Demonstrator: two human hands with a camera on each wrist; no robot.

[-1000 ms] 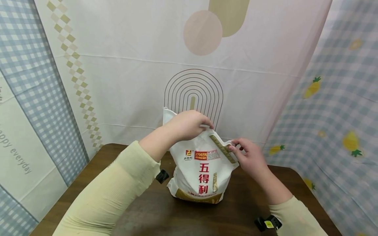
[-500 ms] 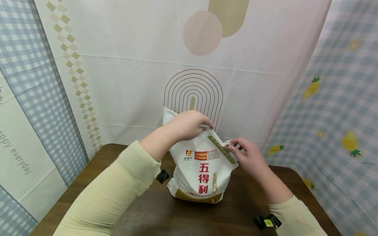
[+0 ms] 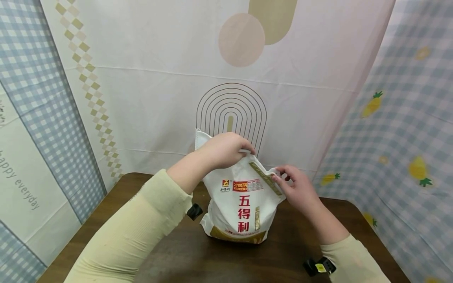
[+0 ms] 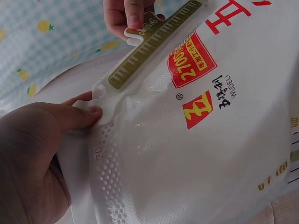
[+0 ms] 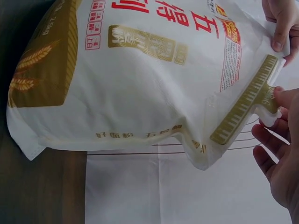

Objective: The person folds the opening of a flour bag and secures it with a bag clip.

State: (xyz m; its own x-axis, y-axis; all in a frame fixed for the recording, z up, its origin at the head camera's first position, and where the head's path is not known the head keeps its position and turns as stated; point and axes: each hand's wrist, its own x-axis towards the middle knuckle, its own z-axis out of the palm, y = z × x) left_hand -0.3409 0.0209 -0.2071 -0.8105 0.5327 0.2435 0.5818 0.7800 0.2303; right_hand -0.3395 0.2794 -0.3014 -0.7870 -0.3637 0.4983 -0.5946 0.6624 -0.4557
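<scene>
A white flour bag [image 3: 224,210] with red characters and a gold base band stands on the table, its top leaning toward the back. My left hand [image 3: 226,151] pinches the bag's top edge between thumb and fingers; a perforated strip shows along that edge in the left wrist view. Across the right part of the top edge lies a long gold clip [image 5: 245,102] with a piano-key pattern. My right hand [image 3: 299,188] pinches the clip's handle between thumb and fingers, the other fingers loosely bent. The clip's bar [image 4: 154,44] lies flat against the bag, close to my left thumb.
The dark wooden table [image 3: 170,251] reaches out on both sides of the bag. A pale patterned cloth [image 3: 159,110] hangs behind it. Checked cloths hang at the left [image 3: 39,78] and right [image 3: 396,149]. Both wrists carry small black devices.
Both hands keep their places on the bag and clip. The view has shifted very slightly; nothing else visibly differs.
</scene>
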